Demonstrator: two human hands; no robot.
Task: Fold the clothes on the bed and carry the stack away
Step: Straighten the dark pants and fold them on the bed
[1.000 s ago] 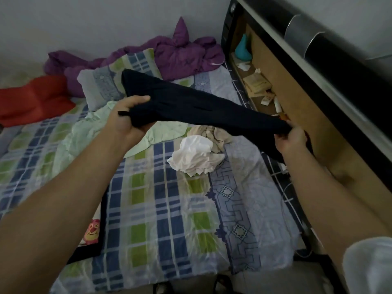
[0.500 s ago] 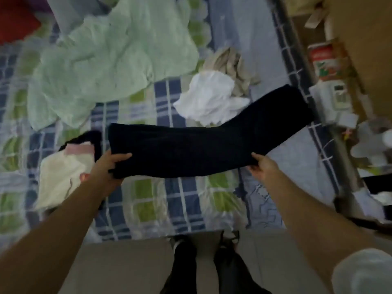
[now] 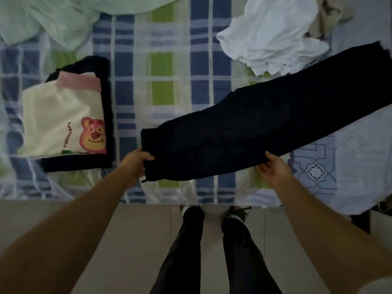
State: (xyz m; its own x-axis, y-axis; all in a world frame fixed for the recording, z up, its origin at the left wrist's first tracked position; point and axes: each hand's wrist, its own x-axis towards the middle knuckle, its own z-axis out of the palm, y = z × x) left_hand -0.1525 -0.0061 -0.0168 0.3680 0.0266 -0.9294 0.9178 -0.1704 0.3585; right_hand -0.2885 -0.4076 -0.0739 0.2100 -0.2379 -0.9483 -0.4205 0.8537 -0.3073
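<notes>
The step in hand looks like laying the dark trousers (image 3: 254,132) flat on the bed (image 3: 169,66) for the next fold. To do it well, the person should keep the near edge taut between both hands, lower it without letting the far leg end bunch against the white garment (image 3: 271,37), then smooth the cloth before doubling it over.

The left hand (image 3: 135,162) grips the waist end of the trousers, fingers curled over the top of the fabric. The right hand (image 3: 273,168) holds the near edge further along, thumb on top and fingers tucked beneath; how tightly it pinches cannot be told.

The trousers are dark navy or black, already halved lengthwise into a long band, and run from the left hand up and away past the right hand. To the left of the trousers lies a folded stack (image 3: 70,119): a cream shirt with a pink collar band and a cartoon bear print on top of a dark folded piece. Beyond the trousers sit the crumpled white garment, a beige one (image 3: 331,13) and a pale green one (image 3: 46,15), all unfolded.
</notes>
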